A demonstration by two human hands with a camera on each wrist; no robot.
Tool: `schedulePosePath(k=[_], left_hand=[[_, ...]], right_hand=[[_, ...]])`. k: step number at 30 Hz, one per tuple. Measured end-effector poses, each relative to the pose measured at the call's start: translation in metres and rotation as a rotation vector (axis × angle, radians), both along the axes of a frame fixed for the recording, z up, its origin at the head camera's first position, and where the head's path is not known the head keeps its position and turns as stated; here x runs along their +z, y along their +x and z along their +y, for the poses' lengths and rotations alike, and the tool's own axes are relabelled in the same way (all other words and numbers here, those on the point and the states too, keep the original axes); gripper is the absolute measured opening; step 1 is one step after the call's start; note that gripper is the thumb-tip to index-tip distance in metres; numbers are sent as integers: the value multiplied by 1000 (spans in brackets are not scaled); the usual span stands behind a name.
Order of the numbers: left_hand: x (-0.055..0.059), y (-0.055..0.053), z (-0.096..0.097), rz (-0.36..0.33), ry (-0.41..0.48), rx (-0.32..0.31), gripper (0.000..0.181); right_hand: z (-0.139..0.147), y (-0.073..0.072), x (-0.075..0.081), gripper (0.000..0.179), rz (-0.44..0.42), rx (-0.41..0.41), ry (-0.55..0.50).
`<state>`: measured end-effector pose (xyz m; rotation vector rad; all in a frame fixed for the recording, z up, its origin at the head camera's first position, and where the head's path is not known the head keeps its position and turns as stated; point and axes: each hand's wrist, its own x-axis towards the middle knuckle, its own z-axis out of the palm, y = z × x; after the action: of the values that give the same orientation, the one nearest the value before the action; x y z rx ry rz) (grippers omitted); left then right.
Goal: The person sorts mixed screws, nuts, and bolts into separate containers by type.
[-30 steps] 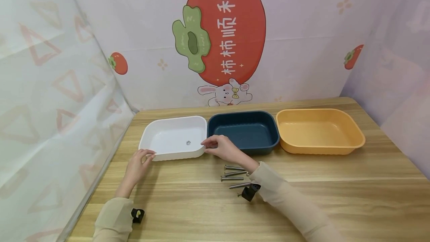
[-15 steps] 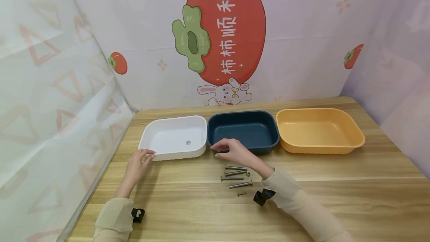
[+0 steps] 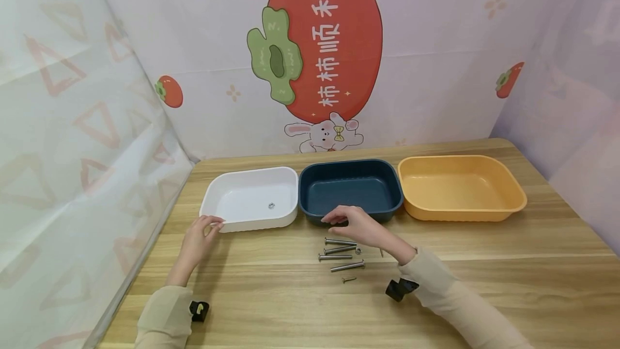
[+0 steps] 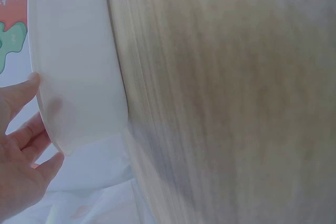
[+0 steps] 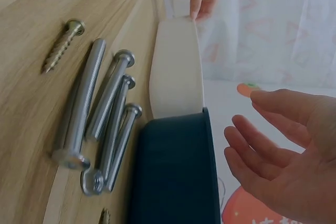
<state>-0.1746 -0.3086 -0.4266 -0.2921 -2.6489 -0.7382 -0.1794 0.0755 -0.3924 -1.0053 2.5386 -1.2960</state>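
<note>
At the near left corner of the white plastic bin (image 3: 259, 225), my left hand (image 3: 196, 238) grips the rim with its fingertips. The left wrist view has the fingers (image 4: 34, 135) at the rim's edge, some partly behind the wall. A small hex nut (image 3: 271, 206) lies inside that bin. My right hand (image 3: 356, 225) hovers before the front wall of the dark blue bin (image 3: 312, 218), fingers loosely bent and holding nothing. Below it on the table lie several long bolts (image 3: 336, 257), a nut (image 3: 358, 251) and a small screw (image 3: 349, 279). Another screw (image 3: 381, 252) is partly hidden by the right forearm.
A yellow bin (image 3: 462, 214) stands right of the blue one, the three side by side along the back of the wooden table (image 3: 271, 295). Behind them hangs a printed backdrop cloth (image 3: 426, 85). More cloth (image 3: 77, 149) borders the left side.
My right hand has left the white bin's right corner and moved right and slightly nearer, before the blue bin. The nut and screws by the bolts have come into view. The left hand stays put.
</note>
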Motion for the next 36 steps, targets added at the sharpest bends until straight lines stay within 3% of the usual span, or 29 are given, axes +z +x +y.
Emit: schedulePosePath(k=[9, 16, 36], left_hand=[[1, 0, 0, 7, -2, -4, 8], [1, 1, -1, -5, -5, 0, 8], [1, 0, 0, -6, -7, -1, 8]], right_hand=[[16, 4, -7, 20, 52, 9, 53], [27, 7, -14, 17, 31, 2, 108], [47, 8, -36, 13, 36, 83, 176]])
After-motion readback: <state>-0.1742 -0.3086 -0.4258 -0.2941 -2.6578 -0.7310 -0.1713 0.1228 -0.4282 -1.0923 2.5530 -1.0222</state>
